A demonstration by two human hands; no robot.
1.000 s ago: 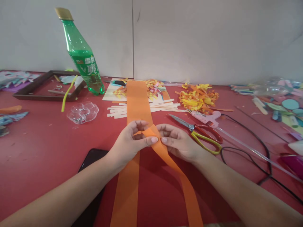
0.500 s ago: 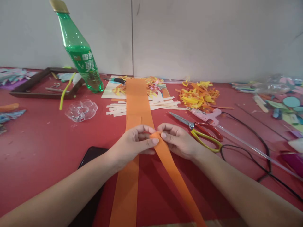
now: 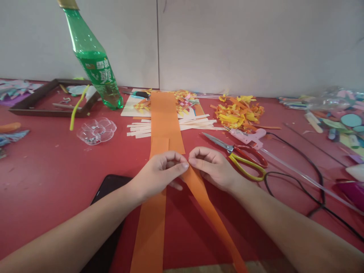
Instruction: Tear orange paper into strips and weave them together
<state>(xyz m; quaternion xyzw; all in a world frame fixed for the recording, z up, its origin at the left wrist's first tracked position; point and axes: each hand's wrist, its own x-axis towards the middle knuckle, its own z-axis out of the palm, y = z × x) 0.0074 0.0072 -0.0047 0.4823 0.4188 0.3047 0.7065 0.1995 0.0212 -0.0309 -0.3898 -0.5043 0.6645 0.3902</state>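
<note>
Both my hands pinch the upper end of a narrow orange paper strip (image 3: 209, 206), which slants down toward the table's near edge. My left hand (image 3: 162, 172) has thumb and forefinger closed on it, the lower fingers loosely curled. Close beside it, my right hand (image 3: 213, 167) pinches the same end between thumb and forefinger. Under and beyond my left hand, a wider orange paper strip (image 3: 149, 231) lies lengthwise on the red table, overlapping another orange piece (image 3: 165, 117) farther back. Scissors (image 3: 230, 149) with one red and one yellow handle lie beyond my right hand.
A pink glue gun (image 3: 248, 137) with a black cord sits at right, near yellow and orange paper scraps (image 3: 239, 113). Pale strips (image 3: 139, 128) lie behind. At left are a green bottle (image 3: 95, 66), a dark frame (image 3: 42, 110), a clear dish (image 3: 96, 131) and a black phone (image 3: 106, 193).
The held end of the narrow strip has turned in my fingers, now pinched edgewise and narrower. My hands stay almost in place; the view has shifted slightly.
</note>
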